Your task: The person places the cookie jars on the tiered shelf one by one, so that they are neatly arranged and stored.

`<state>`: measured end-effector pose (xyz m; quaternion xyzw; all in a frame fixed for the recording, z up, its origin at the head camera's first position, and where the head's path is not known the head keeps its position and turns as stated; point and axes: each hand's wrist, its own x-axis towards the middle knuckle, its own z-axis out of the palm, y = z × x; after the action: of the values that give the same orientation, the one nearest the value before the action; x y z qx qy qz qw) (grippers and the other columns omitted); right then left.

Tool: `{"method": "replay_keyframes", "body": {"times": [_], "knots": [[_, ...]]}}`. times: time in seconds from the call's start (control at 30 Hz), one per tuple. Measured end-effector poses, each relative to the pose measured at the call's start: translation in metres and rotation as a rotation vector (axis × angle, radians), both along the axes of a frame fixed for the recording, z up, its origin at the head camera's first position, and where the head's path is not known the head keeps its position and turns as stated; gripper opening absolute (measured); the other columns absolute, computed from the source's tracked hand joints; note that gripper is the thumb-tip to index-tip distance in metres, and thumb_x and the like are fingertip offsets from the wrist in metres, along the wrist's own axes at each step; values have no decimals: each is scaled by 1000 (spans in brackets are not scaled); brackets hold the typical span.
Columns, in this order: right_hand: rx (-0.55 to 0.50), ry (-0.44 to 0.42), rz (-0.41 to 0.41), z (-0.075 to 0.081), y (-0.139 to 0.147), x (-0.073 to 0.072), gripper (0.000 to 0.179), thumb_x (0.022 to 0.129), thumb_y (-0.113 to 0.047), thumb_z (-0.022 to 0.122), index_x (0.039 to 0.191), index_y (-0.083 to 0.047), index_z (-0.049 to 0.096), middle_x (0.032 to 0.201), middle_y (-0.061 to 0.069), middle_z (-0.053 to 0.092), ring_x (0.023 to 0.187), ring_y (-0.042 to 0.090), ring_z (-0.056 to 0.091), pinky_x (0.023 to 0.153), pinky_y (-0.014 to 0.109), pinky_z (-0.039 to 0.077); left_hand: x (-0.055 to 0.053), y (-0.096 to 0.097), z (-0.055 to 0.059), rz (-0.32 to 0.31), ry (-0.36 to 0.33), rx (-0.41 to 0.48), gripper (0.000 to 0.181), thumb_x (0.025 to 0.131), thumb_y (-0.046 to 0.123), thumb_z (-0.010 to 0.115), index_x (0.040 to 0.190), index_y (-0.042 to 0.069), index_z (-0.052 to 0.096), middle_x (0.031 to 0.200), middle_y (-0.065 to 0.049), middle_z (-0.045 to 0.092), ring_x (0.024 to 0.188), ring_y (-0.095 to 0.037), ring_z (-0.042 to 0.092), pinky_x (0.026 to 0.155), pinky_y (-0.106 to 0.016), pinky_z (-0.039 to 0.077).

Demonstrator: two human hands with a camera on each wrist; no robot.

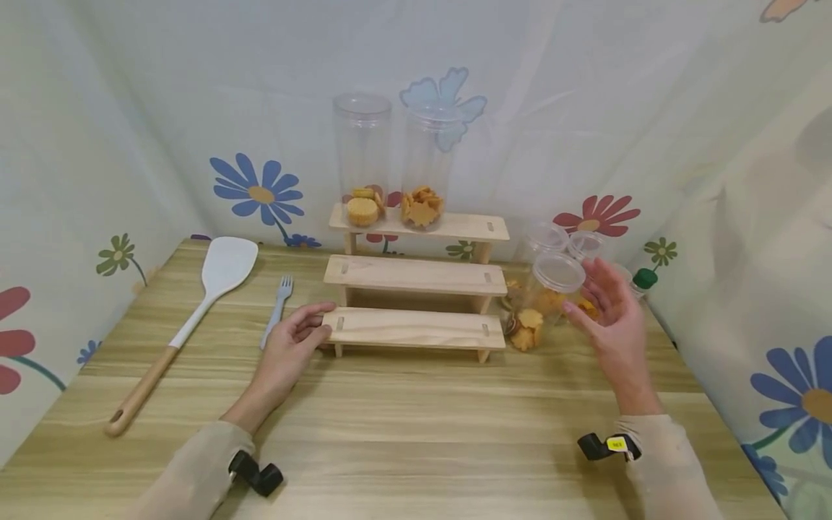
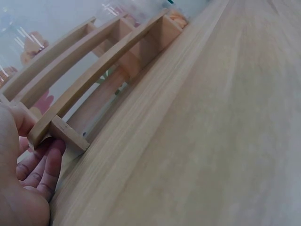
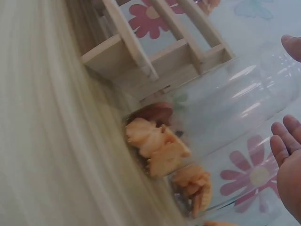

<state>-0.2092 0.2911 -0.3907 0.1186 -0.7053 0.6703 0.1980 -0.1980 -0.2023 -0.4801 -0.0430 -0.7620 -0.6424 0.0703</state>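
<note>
A three-step wooden shelf stand point(image 1: 416, 326) stands on the table. At the left end of its lowest step, my left hand point(image 1: 292, 352) grips the board, with fingers curled under the edge in the left wrist view. My right hand point(image 1: 614, 325), fingers spread and nothing in its grasp, is beside the lid of a tall clear jar point(image 1: 557, 274). That jar stands on the table near the stand's right end, with orange crackers point(image 3: 157, 143) at its bottom. In the right wrist view a gap shows between the fingers and the jar.
Two clear jars of biscuits, one left point(image 1: 362, 159) and one right point(image 1: 425, 170), stand on the top step. More lidded jars point(image 1: 587, 244) and a green-capped container point(image 1: 644, 279) crowd behind my right hand. A white spatula point(image 1: 227, 263) and a fork point(image 1: 277, 310) lie at left.
</note>
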Motion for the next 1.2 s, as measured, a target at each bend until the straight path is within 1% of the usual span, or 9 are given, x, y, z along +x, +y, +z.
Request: {"method": "replay_keyframes", "body": {"times": [0.17,0.27,0.43,0.53,0.63,0.77,0.97,1.13,1.2], "knots": [[-6,-39,15,-16,-1,0,80,95,20,75,166,-2,45,156,3,58,138,18,57,116,18,48,-2,0,-1,2,2,4,38,110,9,68,148,6,69,125,-18,65,104,-12,67,84,-23,64],[11,-61,9,-26,-2,-1,79,95,19,76,164,-4,47,151,1,59,137,18,57,115,19,48,-1,0,-3,6,-10,-3,38,110,11,69,148,7,69,124,-17,65,104,-12,67,84,-21,64],[-3,-78,8,-39,-3,-5,75,93,19,77,160,-6,52,145,0,62,133,16,60,114,21,50,1,1,-2,19,-18,-14,39,109,12,70,149,9,70,124,-17,65,102,-12,67,83,-20,62],[-10,-80,12,-46,-4,-7,73,93,20,77,158,-7,53,144,1,63,132,17,61,115,23,50,2,2,-2,18,-17,-5,40,109,12,70,149,8,70,126,-19,65,103,-11,67,84,-21,63],[-13,-87,19,-52,-6,-9,70,93,20,77,154,-4,55,145,9,64,134,23,61,116,26,51,2,2,-2,17,-15,4,39,110,11,70,149,7,70,126,-20,65,104,-11,67,84,-22,63],[4,-111,17,-61,-6,-12,66,93,16,80,152,2,54,146,16,64,136,27,61,115,25,52,2,1,-2,16,-10,3,38,110,10,69,148,7,70,125,-20,65,104,-11,67,84,-22,64],[28,-114,39,-70,-5,-14,66,96,12,80,155,7,51,156,21,59,139,26,61,118,24,50,0,1,-3,13,-7,-3,38,109,9,69,148,8,70,125,-18,66,103,-12,68,83,-22,64],[56,-117,39,-77,-5,-16,70,95,12,81,158,6,51,155,19,60,137,20,62,118,22,49,-1,1,-1,11,7,-7,38,110,9,68,148,6,69,125,-17,66,104,-11,67,83,-22,64],[71,-114,41,-79,-5,-16,72,94,13,81,159,6,50,156,21,59,137,18,62,117,21,49,-1,1,-1,9,5,-4,38,110,9,68,148,7,70,124,-17,66,103,-11,68,83,-22,64]]}}
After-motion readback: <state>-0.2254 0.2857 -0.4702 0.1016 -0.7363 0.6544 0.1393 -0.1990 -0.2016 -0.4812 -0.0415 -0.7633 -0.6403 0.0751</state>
